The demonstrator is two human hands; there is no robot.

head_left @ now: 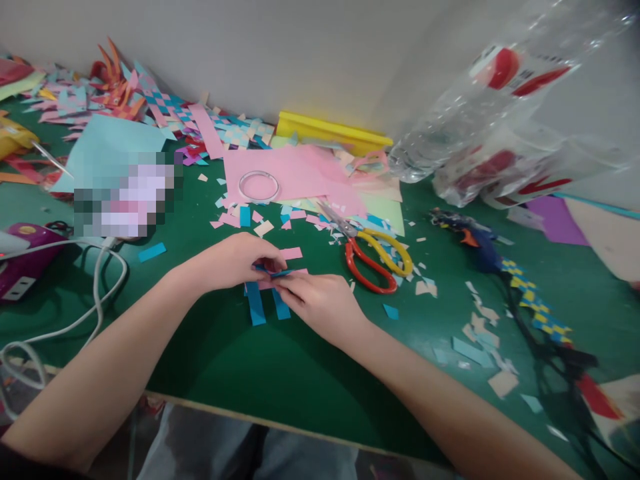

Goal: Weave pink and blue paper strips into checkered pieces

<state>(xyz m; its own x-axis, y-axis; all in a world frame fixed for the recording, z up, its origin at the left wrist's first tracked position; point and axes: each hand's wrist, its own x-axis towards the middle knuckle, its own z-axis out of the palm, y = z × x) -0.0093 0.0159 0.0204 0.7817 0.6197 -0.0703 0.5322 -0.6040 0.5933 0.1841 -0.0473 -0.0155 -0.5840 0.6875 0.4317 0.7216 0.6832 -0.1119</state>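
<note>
My left hand (246,259) and my right hand (323,300) meet over the green table, fingers closed on small blue and pink paper strips. Two blue paper strips (257,308) hang toward me below the fingers, crossed at the top by a bit of pink paper. The folded blue piece between my fingertips is partly hidden by them. A pink paper strip (293,253) lies just beyond my hands. To the right of them rest scissors (373,265) with one red and one yellow handle, blades pointing away.
Pink paper sheets (300,167) with a silver bangle (259,186) lie behind, among paper scraps. A yellow tray-like piece (335,133) stands at the wall. Plastic cups (530,167) sit back right. A white cable (95,300) and a purple power socket (30,260) are left.
</note>
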